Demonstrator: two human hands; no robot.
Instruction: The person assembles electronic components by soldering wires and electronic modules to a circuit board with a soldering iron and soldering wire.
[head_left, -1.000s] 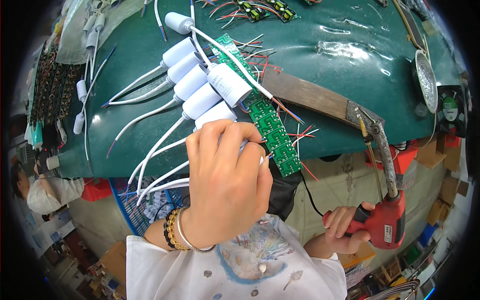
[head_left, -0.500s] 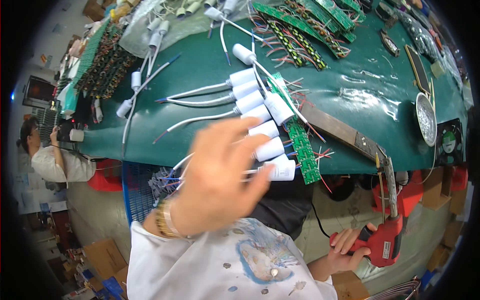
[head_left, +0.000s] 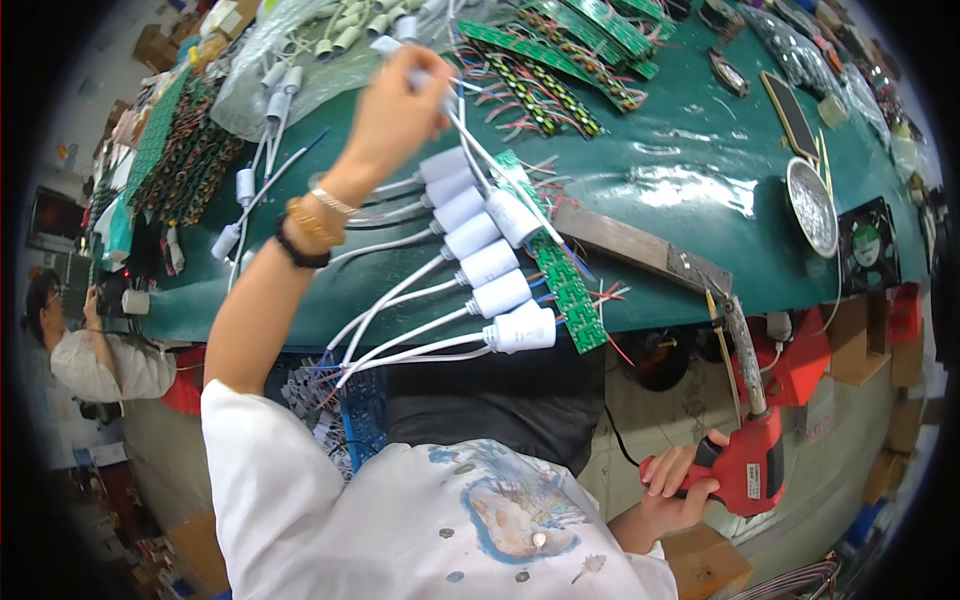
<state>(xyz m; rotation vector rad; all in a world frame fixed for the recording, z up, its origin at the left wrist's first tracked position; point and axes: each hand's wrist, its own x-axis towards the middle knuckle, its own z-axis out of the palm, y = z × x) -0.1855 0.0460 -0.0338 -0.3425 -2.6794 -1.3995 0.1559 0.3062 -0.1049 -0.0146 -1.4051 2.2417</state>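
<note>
Over the far part of the green table, my left hand is closed around a white cylinder with a cable; the fingers partly cover it. Below it, several white cylinders lie side by side in a row, their white cables trailing left. Their right ends meet a green circuit board strip with red wires sticking out. One more white cylinder lies at a slant over the strip's upper part. At the lower right, my right hand grips a red soldering gun, its long barrel pointing up toward the table edge.
A metal bar lies right of the strip. Stacked circuit boards and a plastic bag of cylinders are at the back. A silver dish and black fan stand right. Another person sits at left.
My left hand has moved up and away from the row and closed on a white cylinder further back, uncovering the row and its cables. My right hand still holds the soldering gun.
</note>
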